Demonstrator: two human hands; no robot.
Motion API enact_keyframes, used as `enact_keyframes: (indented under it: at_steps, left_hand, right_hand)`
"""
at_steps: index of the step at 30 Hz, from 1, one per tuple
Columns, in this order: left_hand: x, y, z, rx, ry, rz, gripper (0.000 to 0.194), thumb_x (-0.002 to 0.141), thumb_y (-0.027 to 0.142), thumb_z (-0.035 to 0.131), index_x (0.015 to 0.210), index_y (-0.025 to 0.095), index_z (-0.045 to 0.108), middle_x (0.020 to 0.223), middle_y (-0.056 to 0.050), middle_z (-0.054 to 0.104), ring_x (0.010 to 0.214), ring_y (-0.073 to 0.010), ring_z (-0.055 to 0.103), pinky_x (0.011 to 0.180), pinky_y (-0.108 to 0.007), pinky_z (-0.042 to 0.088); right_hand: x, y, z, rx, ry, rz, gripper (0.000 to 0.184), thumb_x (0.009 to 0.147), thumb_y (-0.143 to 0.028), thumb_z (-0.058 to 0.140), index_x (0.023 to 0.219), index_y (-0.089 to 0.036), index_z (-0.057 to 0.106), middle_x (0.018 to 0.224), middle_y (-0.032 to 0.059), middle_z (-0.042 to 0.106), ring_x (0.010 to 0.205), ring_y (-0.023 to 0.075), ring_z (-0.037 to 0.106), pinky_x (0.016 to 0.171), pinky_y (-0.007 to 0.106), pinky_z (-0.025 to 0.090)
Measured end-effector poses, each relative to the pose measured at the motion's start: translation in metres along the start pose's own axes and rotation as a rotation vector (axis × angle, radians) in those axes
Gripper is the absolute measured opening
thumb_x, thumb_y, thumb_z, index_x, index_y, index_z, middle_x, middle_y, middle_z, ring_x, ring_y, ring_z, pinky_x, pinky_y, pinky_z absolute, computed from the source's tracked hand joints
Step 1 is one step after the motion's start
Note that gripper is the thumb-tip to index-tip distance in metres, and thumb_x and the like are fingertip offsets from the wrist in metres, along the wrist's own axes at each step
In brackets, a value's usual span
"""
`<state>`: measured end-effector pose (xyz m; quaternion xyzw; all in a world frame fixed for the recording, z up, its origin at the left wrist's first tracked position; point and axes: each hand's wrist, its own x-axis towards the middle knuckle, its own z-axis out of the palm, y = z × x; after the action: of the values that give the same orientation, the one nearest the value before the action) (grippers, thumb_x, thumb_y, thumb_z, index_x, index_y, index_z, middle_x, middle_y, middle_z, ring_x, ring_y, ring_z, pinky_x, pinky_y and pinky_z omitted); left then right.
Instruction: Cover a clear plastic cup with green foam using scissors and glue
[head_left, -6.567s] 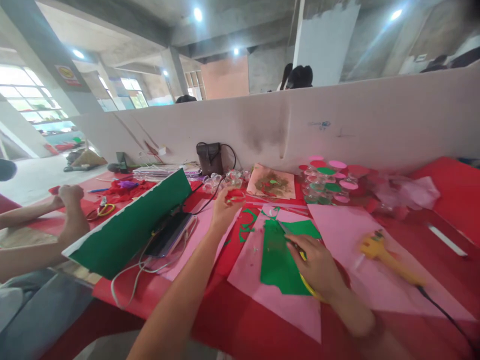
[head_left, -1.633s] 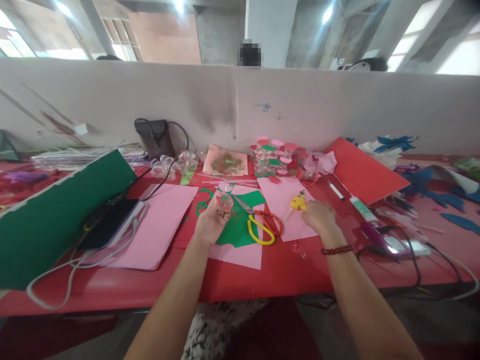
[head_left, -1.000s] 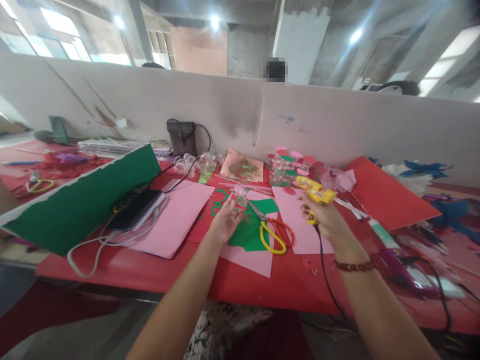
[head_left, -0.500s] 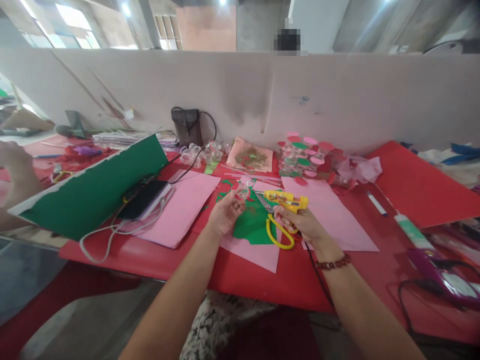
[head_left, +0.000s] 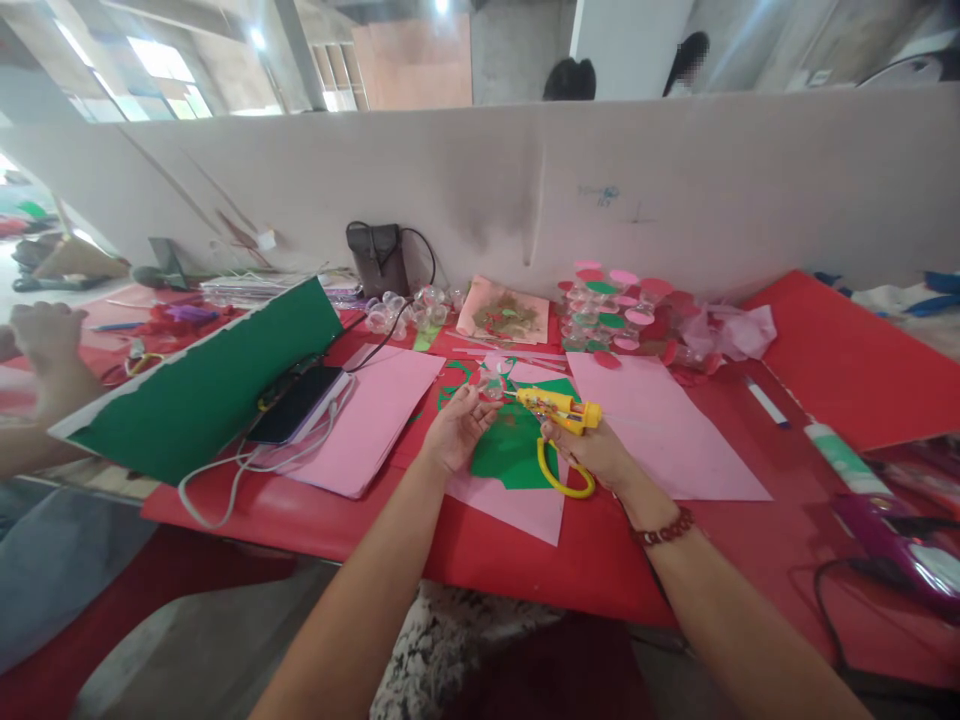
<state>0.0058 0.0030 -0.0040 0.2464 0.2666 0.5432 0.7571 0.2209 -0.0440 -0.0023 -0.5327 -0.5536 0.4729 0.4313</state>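
My left hand [head_left: 455, 432] pinches a small clear plastic ball [head_left: 491, 382] above the green paper [head_left: 517, 450]. My right hand [head_left: 592, 452] grips a yellow glue gun [head_left: 556, 407], whose nozzle points left at the ball and nearly touches it. Yellow-handled scissors [head_left: 564, 480] lie on the paper under my right hand. Pink sheets [head_left: 652, 425] lie to either side on the red table [head_left: 600, 560].
A green board [head_left: 202, 385] leans over a phone [head_left: 294, 402] with white cables at left. A brown bag [head_left: 376, 258], clear balls [head_left: 409, 310] and capped cups [head_left: 611, 310] stand by the partition. Another person's arm [head_left: 45, 350] is far left. A purple tool [head_left: 900, 530] lies right.
My right hand picked the glue gun up from the pink sheet and brought it left to the ball held in my left hand. The scissors stayed on the paper.
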Motion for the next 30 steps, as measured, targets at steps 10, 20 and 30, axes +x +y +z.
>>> enact_keyframes:
  at_steps: [10,20,30]
  left_hand:
    - [0.0,-0.001,0.001,0.004,0.018,-0.007,0.023,0.08,0.017,0.073,0.1,0.016,0.062,0.076,-0.001,0.069,0.074,-0.0136,0.071,0.072,-0.023,0.054]
    - [0.002,-0.003,-0.002,0.008,-0.001,0.027,0.03,0.076,0.02,0.078,0.101,0.017,0.062,0.082,-0.001,0.07,0.077,-0.0149,0.071,0.074,-0.025,0.052]
    - [0.0,-0.002,0.0,0.035,0.0,0.033,0.03,0.073,0.021,0.081,0.095,0.017,0.061,0.084,0.0,0.071,0.075,-0.0145,0.071,0.071,-0.024,0.053]
  right_hand:
    - [-0.004,0.0,0.002,-0.148,0.033,0.017,0.043,0.069,-0.063,0.071,0.079,-0.021,0.068,0.055,-0.002,0.055,0.056,0.0157,0.051,0.049,0.028,0.038]
    - [-0.006,-0.009,0.005,-0.202,0.062,0.019,0.04,0.067,-0.062,0.07,0.073,-0.023,0.065,0.06,-0.0002,0.058,0.061,0.018,0.055,0.054,0.029,0.041]
    - [-0.006,-0.011,0.01,-0.122,0.098,-0.045,0.043,0.065,-0.06,0.073,0.082,-0.021,0.069,0.071,0.0027,0.068,0.067,0.0207,0.061,0.061,0.032,0.049]
